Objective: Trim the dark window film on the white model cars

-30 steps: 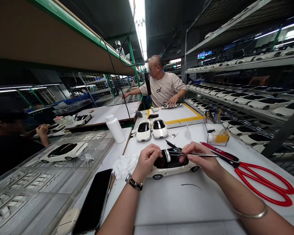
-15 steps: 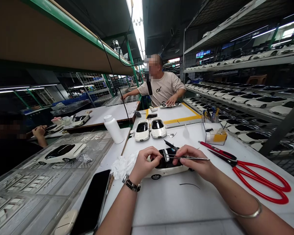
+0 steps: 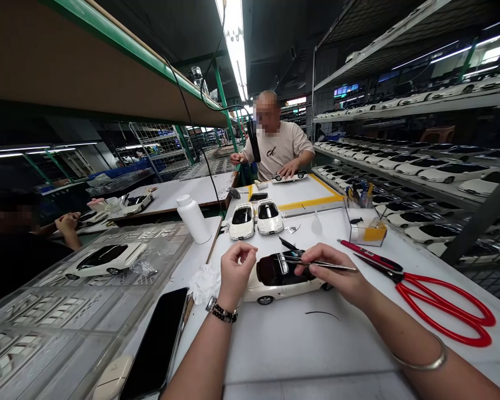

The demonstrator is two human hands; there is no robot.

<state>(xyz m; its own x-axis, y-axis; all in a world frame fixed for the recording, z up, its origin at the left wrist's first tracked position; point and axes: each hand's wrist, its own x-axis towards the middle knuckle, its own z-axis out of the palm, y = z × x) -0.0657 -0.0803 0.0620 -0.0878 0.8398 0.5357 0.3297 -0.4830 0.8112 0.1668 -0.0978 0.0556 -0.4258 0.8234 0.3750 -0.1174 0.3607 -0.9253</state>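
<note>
A white model car (image 3: 275, 291) with a black roof and windows stands side-on on the white worktop in front of me. My right hand (image 3: 333, 269) is closed around a pair of metal tweezers (image 3: 331, 266), whose tips reach over the car's roof. My left hand (image 3: 237, 269) is raised just left of the car's rear window, with thumb and forefinger pinched together. Whatever is in that pinch, if anything, is too small to make out. A crumpled white cloth (image 3: 204, 284) lies beside my left wrist. One thin black strip (image 3: 321, 313) rests on the worktop nearer to me.
Red-handled scissors (image 3: 445, 305) and a red pen-like tool (image 3: 366, 254) lie at right, near a clear tool box (image 3: 364, 225). Two white model cars (image 3: 254, 220) and a white bottle (image 3: 193, 218) stand behind. A phone (image 3: 156, 341) lies at left. A co-worker (image 3: 279, 144) sits opposite.
My left hand has drawn back left from the car's roof, uncovering the rear window. The tweezers stay over the roof. The co-worker opposite has pulled one arm in and turned forward.
</note>
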